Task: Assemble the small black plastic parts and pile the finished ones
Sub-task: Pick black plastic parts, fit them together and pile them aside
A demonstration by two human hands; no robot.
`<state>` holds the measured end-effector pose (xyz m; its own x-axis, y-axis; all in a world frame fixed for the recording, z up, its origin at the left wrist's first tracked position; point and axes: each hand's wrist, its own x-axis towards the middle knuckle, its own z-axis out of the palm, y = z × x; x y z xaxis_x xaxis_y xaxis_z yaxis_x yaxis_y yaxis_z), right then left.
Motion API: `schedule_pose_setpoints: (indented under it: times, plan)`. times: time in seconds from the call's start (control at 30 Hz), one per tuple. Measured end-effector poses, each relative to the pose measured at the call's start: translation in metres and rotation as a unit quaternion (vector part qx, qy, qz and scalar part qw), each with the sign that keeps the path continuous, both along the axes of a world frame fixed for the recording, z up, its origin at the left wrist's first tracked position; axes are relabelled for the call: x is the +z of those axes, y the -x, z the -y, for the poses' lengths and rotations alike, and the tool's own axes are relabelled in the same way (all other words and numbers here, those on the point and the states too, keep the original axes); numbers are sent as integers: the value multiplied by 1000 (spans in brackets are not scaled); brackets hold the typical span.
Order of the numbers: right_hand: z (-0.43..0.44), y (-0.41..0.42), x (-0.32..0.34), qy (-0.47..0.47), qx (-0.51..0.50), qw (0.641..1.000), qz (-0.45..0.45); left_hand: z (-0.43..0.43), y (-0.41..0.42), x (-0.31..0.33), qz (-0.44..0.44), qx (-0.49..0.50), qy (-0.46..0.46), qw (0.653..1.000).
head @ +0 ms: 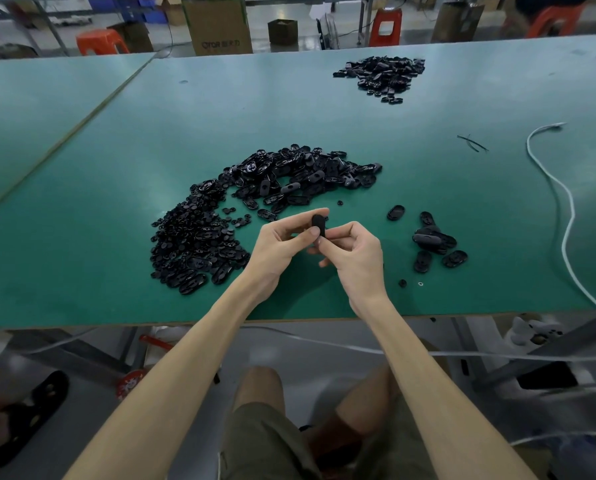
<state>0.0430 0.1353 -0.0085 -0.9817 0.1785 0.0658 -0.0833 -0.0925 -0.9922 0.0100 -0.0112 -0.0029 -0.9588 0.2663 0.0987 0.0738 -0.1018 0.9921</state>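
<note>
A small black oval plastic part [319,224] is held upright between both hands above the green table [116,209]. My left hand [278,249] pinches it from the left with thumb and fingers. My right hand [353,256] pinches its lower end from the right. A big heap of loose black parts [241,206] lies just beyond and to the left of my hands. A small pile of several oval parts [435,242] sits to the right of my right hand.
Another heap of black parts [381,76] lies far back right. A white cable [563,216] runs down the table's right side. Two tiny round pieces [410,283] lie near the front edge. Cardboard boxes and orange stools stand behind the table.
</note>
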Motion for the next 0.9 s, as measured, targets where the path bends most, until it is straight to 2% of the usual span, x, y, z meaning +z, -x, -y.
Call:
schedule_pose_setpoints:
  times: [0.9]
  plan:
    - [1, -1, 1, -34, 5, 999, 12, 4, -1, 3, 9, -10, 10, 1000]
